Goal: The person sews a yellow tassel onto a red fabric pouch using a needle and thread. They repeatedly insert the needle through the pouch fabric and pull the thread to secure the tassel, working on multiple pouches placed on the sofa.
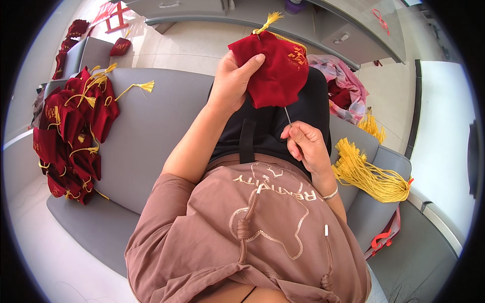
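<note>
My left hand point(237, 77) grips a dark red velvet pouch point(278, 72) by its left side, the thumb lying across the cloth. Gold printing and a gold cord point(290, 39) show along the pouch's upper right edge, and a yellow tassel point(269, 22) sticks up from its top. Between thumb and fingers, my right hand point(305, 142) holds a thin metal rod point(288, 116) below the pouch. The rod's upper part is hidden by the cloth; a bit of metal shows beneath the tassel, but I cannot tell whether it is the same rod.
Many red pouches with yellow tassels point(75, 132) are heaped on the grey sofa point(159, 113) at left. A bundle of yellow tassel cords point(373, 174) lies over the right armrest. Beyond my knee is a pink checked cloth point(346, 79) with red fabric in it. Grey drawers point(189, 9) stand ahead.
</note>
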Demonstrator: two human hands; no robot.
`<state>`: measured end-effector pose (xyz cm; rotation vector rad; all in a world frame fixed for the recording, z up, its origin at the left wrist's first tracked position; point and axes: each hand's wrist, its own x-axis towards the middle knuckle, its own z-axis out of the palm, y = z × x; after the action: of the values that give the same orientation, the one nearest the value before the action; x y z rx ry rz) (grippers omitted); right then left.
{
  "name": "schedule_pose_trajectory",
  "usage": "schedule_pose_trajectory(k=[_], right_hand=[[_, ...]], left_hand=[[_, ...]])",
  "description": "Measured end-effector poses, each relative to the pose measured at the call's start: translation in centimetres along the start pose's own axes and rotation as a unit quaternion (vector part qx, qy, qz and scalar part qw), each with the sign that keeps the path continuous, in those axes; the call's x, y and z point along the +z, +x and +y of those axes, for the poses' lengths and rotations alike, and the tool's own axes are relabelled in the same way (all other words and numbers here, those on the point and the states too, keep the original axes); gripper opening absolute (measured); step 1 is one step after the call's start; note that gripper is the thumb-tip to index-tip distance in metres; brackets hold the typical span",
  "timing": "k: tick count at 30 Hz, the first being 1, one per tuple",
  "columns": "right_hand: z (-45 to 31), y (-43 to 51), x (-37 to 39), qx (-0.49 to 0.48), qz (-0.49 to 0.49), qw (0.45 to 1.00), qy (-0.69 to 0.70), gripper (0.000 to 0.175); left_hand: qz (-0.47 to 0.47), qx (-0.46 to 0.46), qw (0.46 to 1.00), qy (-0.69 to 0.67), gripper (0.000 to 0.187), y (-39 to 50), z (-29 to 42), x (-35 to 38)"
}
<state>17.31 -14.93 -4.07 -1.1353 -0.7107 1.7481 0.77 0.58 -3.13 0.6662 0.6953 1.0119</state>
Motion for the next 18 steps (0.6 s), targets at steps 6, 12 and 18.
schedule_pose_trajectory(k=[6,12,18], right_hand=[[0.38,0.78,0.07,-0.003,-0.025,0.999,0.025,0.031],[0.53,0.92,0.06,0.003,-0.025,0.999,0.031,0.031],[0.6,1.03,0.22,0.0,-0.014,1.0,0.028,0.03]], left_hand=[[-0.002,0.001,1.0,-0.008,0.022,-0.09,-0.15,-0.19],[-0.012,-0.005,1.0,-0.013,0.022,-0.25,-0.27,-0.3],[-0.014,-0.012,1.0,-0.006,0.024,-0.71,-0.53,-0.08]])
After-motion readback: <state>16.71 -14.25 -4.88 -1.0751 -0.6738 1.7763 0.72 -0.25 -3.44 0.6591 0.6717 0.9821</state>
